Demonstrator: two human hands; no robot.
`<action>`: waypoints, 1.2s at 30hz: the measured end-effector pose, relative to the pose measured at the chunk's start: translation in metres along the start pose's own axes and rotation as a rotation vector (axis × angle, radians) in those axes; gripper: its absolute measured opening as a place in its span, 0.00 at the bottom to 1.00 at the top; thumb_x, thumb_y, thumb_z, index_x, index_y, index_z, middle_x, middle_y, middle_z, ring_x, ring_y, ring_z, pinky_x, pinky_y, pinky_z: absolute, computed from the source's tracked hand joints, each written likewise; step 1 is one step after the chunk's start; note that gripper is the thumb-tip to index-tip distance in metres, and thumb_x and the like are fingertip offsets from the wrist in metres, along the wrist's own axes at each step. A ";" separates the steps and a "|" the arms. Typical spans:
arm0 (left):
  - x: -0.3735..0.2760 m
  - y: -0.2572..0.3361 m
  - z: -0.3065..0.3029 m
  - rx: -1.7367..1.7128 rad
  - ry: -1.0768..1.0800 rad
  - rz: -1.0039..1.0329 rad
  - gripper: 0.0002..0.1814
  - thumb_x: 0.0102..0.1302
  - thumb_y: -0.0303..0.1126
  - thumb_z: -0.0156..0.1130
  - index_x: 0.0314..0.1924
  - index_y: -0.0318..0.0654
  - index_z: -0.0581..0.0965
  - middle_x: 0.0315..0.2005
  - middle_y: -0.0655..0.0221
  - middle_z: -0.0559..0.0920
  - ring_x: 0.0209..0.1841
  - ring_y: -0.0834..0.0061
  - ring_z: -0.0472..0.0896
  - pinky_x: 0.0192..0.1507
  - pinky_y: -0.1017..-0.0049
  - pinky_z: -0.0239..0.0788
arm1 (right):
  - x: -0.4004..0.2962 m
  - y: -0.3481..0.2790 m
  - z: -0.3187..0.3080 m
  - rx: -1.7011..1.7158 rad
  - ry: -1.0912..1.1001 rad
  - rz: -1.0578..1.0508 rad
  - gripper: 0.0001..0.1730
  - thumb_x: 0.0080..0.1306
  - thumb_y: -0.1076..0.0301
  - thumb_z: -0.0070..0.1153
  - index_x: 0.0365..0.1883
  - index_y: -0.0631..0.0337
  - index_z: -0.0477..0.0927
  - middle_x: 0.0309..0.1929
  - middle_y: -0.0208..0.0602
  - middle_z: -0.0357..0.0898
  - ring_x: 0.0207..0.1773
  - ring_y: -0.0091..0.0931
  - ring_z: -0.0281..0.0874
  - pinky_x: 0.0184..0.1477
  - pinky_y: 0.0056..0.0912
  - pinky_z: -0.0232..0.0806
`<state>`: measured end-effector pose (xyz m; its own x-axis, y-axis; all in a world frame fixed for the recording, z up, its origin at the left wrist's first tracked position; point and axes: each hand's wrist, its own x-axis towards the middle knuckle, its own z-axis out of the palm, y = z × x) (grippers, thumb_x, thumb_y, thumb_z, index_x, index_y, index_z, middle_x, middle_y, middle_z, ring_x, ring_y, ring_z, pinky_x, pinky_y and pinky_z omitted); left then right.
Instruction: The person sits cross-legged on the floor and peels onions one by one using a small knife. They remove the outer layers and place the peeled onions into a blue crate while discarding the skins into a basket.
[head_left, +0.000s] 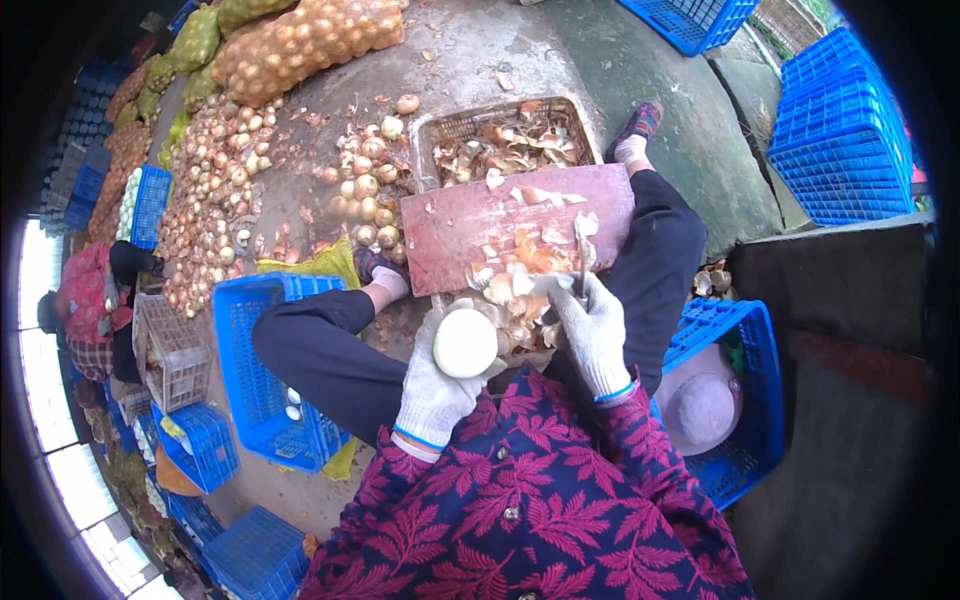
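A peeled white onion (465, 343) rests in my gloved left hand (439, 394), close to my lap. My right hand (592, 322), also in a white knit glove, grips a knife (583, 259) whose blade points away from me. The handle is mostly hidden by the fingers. Just beyond both hands lies a reddish board (457, 240), set across a plastic crate (420, 154). Onion skins (536, 259) are scattered over the board's near edge, and more peelings (510, 142) fill the crate's far part.
Unpeeled onions (366, 186) lie on the floor at the left, beside a larger heap (214, 195) and mesh sacks (307, 45). A blue crate (247, 360) holding a few peeled onions stands by my left leg. At right, another crate (765, 390) contains a hat (701, 412). A co-worker (90, 300) sits far left.
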<state>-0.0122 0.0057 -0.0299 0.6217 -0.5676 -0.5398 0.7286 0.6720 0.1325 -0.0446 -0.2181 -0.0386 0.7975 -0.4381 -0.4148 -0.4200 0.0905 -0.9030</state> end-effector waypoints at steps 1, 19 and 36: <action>0.001 0.001 0.001 0.000 0.017 0.028 0.28 0.80 0.58 0.57 0.65 0.44 0.80 0.62 0.57 0.84 0.57 0.53 0.86 0.52 0.50 0.84 | 0.007 0.003 -0.003 -0.237 0.062 -0.168 0.23 0.72 0.59 0.67 0.63 0.58 0.84 0.33 0.38 0.89 0.31 0.31 0.88 0.36 0.35 0.77; -0.005 -0.002 0.020 0.448 -0.036 0.297 0.43 0.66 0.50 0.78 0.73 0.36 0.70 0.65 0.52 0.79 0.62 0.56 0.83 0.63 0.54 0.81 | -0.045 -0.003 -0.007 -0.788 -0.393 -0.678 0.25 0.66 0.58 0.68 0.61 0.49 0.80 0.35 0.37 0.87 0.35 0.38 0.87 0.40 0.43 0.74; -0.130 0.123 0.038 1.163 0.524 1.180 0.34 0.70 0.42 0.73 0.69 0.32 0.74 0.62 0.59 0.81 0.61 0.67 0.82 0.66 0.66 0.76 | 0.009 0.003 -0.015 -0.404 -0.223 -0.081 0.16 0.79 0.60 0.57 0.56 0.57 0.86 0.32 0.38 0.89 0.31 0.28 0.88 0.37 0.36 0.76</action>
<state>0.0080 0.1439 0.0882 0.9478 0.2949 0.1211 -0.0555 -0.2215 0.9736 -0.0454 -0.2356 -0.0434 0.8897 -0.2225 -0.3986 -0.4523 -0.3113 -0.8358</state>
